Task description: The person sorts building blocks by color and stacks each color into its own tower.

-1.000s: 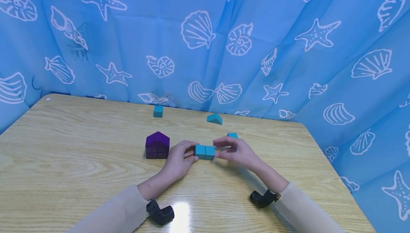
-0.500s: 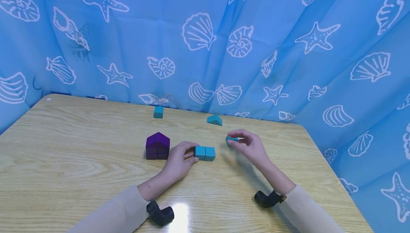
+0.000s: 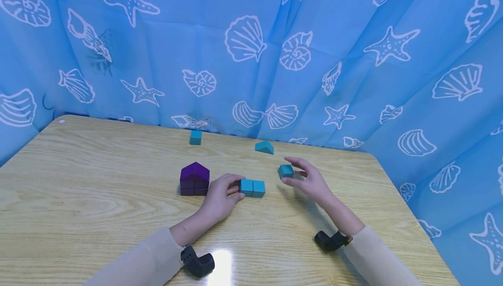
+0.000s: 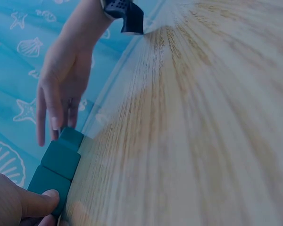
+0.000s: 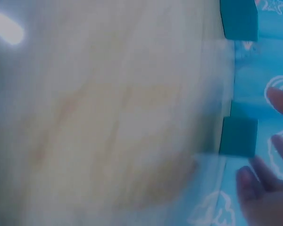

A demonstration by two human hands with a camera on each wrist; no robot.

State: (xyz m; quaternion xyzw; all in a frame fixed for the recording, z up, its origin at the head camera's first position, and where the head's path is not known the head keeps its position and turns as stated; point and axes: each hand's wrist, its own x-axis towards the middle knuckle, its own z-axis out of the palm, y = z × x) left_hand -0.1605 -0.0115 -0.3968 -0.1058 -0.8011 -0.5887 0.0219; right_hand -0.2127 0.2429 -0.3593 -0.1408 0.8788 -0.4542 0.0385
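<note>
Two blue cube blocks stand side by side mid-table. My left hand [image 3: 220, 195] holds the left cube block [image 3: 246, 187] between thumb and fingers; in the left wrist view the thumb [image 4: 47, 200] lies against its face. The right cube block [image 3: 258, 189] touches it. Farther right, my right hand [image 3: 312, 184] has its fingers spread around the right side of another blue block [image 3: 286, 171], thumb and forefinger apart. A gap shows between these fingers and that block [image 5: 238, 136] in the right wrist view.
Left of my left hand stands a purple block stack [image 3: 194, 180] with a peaked top. A blue cube [image 3: 195, 137] and a blue triangular block [image 3: 264, 147] lie near the back edge of the wooden table [image 3: 98, 181]. Behind hangs a blue curtain [image 3: 177, 50] with sea shapes.
My right hand moved from the paired cubes to the right-hand block and took it between its fingers. That block has turned, and the fingers are now spread. My left hand stayed put.
</note>
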